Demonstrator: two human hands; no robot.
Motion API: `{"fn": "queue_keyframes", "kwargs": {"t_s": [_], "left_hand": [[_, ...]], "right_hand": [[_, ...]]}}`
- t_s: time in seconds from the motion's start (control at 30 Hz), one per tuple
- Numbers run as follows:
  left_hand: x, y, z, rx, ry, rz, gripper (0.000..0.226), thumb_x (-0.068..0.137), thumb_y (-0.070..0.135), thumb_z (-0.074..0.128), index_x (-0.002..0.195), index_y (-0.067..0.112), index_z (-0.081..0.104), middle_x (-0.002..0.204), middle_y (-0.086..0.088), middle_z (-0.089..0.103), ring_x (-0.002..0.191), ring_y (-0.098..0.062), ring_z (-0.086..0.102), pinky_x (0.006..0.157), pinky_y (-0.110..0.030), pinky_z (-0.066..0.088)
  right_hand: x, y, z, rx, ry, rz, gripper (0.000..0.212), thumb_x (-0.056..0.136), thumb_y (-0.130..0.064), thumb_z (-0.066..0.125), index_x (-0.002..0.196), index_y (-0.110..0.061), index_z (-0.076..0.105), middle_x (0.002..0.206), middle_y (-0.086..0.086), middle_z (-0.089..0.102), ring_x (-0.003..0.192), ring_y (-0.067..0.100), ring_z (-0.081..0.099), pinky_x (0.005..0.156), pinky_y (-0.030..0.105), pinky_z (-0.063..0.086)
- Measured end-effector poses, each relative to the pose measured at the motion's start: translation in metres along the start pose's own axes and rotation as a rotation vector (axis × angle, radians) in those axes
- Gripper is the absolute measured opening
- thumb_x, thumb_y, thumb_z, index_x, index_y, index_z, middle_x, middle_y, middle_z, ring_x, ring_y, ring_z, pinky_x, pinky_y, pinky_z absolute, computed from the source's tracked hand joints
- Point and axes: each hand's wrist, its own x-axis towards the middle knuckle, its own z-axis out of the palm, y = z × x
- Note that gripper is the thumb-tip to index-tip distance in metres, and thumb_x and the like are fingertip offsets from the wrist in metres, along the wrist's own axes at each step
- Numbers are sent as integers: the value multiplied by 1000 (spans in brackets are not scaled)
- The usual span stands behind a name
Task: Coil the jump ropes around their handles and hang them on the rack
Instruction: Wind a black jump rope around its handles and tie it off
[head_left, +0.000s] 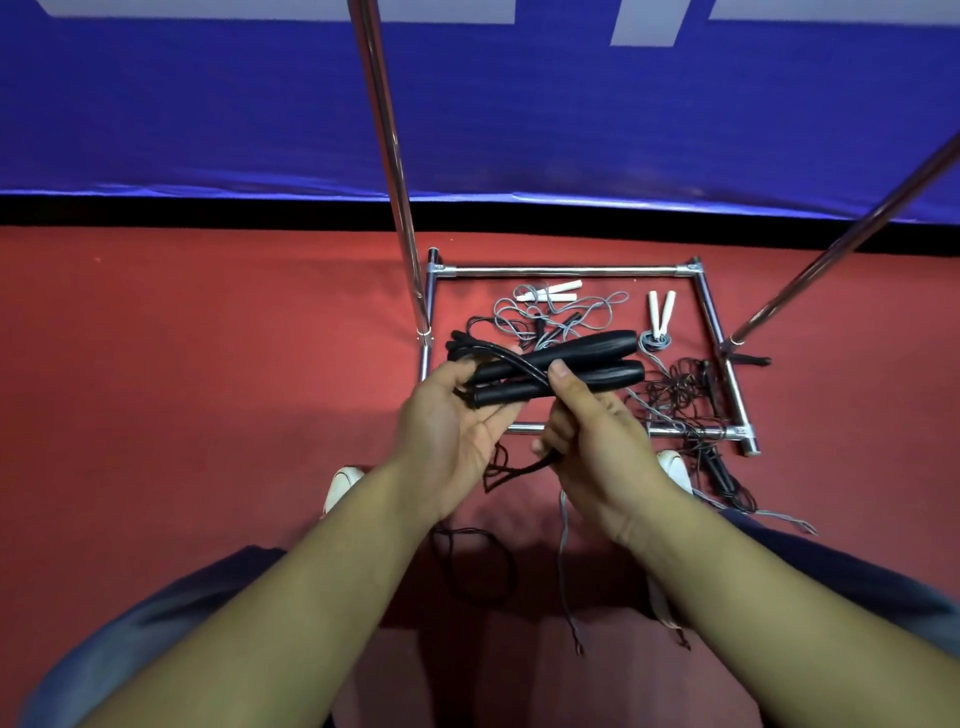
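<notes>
Two black jump rope handles lie side by side above the red floor. My left hand holds their left ends, fingers curled under them. My right hand pinches the black cord, thumb pressed on the lower handle. One turn of cord crosses the handles; the loose end trails down to the floor. The chrome rack stands in front of me. Inside its base lie two white-handled grey ropes and a tangled thin black rope.
Two chrome rack poles rise at the left and right. A blue padded wall stands behind. My white shoes and knees frame the lower view. Grey and black cords run across the floor between my legs.
</notes>
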Motion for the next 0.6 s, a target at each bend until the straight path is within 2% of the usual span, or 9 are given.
{"fn": "queue_keyframes", "kwargs": {"t_s": [0.1,0.17,0.23,0.3,0.4,0.47,0.53,0.6], "left_hand": [[-5,1,0,51,-81,23,27,92,19,38,103,4,56,119,-24,64,117,-35,63,105,-44,48],[-4,2,1,151,-30,68,39,100,37,40,105,2,58,117,-24,66,110,-33,67,96,-43,53],[0,2,3,349,112,153,51,103,47,37,98,3,63,100,-16,72,90,-24,73,75,-37,59],[3,0,2,516,236,244,46,102,46,40,90,7,63,85,-10,71,68,-18,71,58,-31,57],[7,-3,-3,650,306,356,40,103,43,43,84,12,61,76,-9,69,49,-16,61,46,-28,49],[10,-1,-7,724,361,435,31,104,38,43,87,17,58,74,-7,66,46,-17,57,40,-24,43],[12,7,-8,738,416,494,19,104,30,44,93,21,56,76,-7,63,49,-19,55,36,-22,41],[13,18,-8,711,429,517,19,103,25,44,93,20,59,66,3,63,48,-17,54,37,-24,41]], "right_hand": [[3,-4,1,12,18,16,31,97,-28,58,67,-25,48,45,-7,19,42,10,18,53,27,29],[4,-3,2,30,20,46,32,96,-29,58,67,-26,47,46,-7,16,44,10,15,53,27,28],[4,0,2,35,13,77,35,96,-30,59,63,-27,47,48,-6,12,45,11,12,53,27,28],[1,2,3,10,1,87,37,95,-30,59,60,-26,49,48,-7,11,46,12,10,52,28,27],[-5,7,5,-117,-23,34,43,94,-33,58,56,-25,41,49,-4,13,51,15,9,53,29,26],[-7,12,6,-288,-88,-84,49,96,-36,54,52,-22,38,49,-2,18,48,13,17,54,28,33],[-9,15,4,-469,-208,-174,48,98,-38,53,55,-18,46,51,0,34,50,13,36,61,28,46],[-10,19,0,-725,-380,-279,27,100,-29,51,75,-19,57,63,-4,53,63,11,51,72,23,47]]}}
